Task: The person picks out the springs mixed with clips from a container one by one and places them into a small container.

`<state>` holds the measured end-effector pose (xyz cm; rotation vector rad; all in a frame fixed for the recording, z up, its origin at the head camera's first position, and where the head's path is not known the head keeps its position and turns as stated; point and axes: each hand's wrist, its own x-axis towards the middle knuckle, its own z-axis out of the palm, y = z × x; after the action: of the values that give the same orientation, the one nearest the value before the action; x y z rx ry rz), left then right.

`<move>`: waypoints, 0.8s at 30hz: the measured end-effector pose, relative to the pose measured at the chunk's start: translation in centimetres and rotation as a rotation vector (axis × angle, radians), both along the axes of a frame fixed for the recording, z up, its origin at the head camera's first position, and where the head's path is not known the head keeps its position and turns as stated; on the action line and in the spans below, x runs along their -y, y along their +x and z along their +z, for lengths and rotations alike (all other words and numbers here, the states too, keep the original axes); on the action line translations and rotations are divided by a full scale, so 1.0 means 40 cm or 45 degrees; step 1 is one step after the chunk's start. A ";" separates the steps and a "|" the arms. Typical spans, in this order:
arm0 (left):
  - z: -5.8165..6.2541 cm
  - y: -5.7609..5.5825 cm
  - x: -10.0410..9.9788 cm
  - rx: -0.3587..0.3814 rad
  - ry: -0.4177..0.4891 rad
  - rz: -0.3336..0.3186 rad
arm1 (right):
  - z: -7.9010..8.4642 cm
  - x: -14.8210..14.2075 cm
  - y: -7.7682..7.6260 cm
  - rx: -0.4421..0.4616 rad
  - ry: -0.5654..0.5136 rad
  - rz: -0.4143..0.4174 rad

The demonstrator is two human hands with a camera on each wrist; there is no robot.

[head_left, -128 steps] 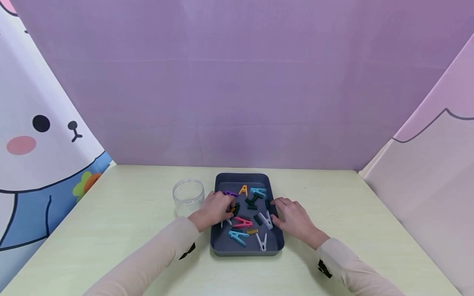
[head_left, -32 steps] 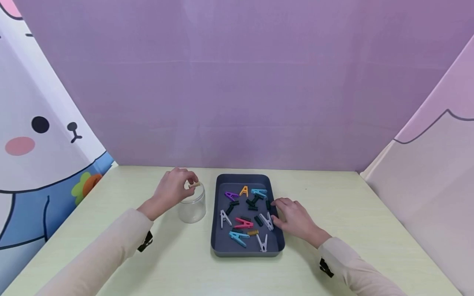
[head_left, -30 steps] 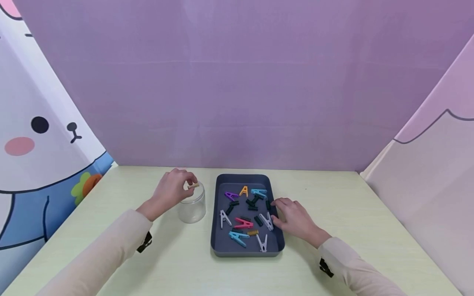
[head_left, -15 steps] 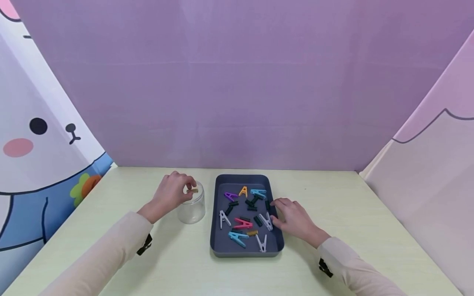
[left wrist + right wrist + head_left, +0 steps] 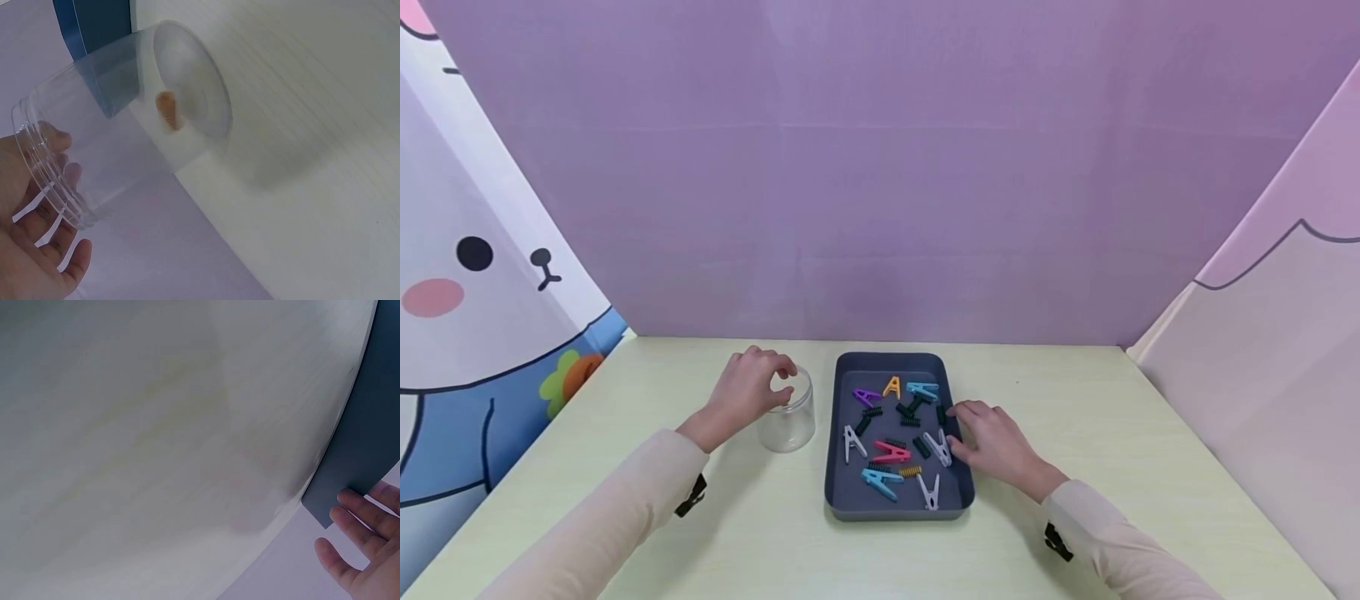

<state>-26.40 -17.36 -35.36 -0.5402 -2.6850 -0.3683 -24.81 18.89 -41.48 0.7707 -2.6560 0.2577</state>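
At the mouth of a clear round jar (image 5: 787, 429), my left hand (image 5: 747, 392) has its thumb and fingers parted, with nothing between them. A small orange-yellow coil spring (image 5: 167, 111), blurred, shows inside the jar near its bottom in the left wrist view. My right hand (image 5: 996, 442) rests its fingertips at the right rim of a dark grey tray (image 5: 880, 505). In the tray lie several plastic clothes pegs, among them a red peg (image 5: 891, 452), a purple peg (image 5: 867, 397) and a light blue peg (image 5: 882, 482). Several dark springs and a yellow spring (image 5: 910, 471) lie among them.
The jar stands left of the tray on a pale wooden table (image 5: 760, 533). Behind the table rises a purple cloth backdrop (image 5: 880, 183). A printed cartoon cloth (image 5: 490, 350) hangs on the left and a pale cloth (image 5: 1285, 375) on the right.
My left hand went from the tray to the jar with a yellow spring, lowered it to the mouth and let go of it. My right hand stayed at the tray's rim.
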 end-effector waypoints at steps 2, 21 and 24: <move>0.001 0.000 -0.001 0.000 0.000 0.002 | 0.000 0.000 0.000 -0.005 0.000 0.003; 0.038 0.007 -0.061 -0.120 0.015 -0.096 | -0.003 -0.001 -0.002 -0.014 -0.001 0.005; 0.036 0.010 -0.085 -0.110 -0.003 -0.113 | -0.005 -0.001 -0.004 -0.020 0.001 0.007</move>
<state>-25.98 -13.96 -33.91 -0.6623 -2.5846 -0.3577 -24.95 18.92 -41.67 0.7773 -2.6401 0.2508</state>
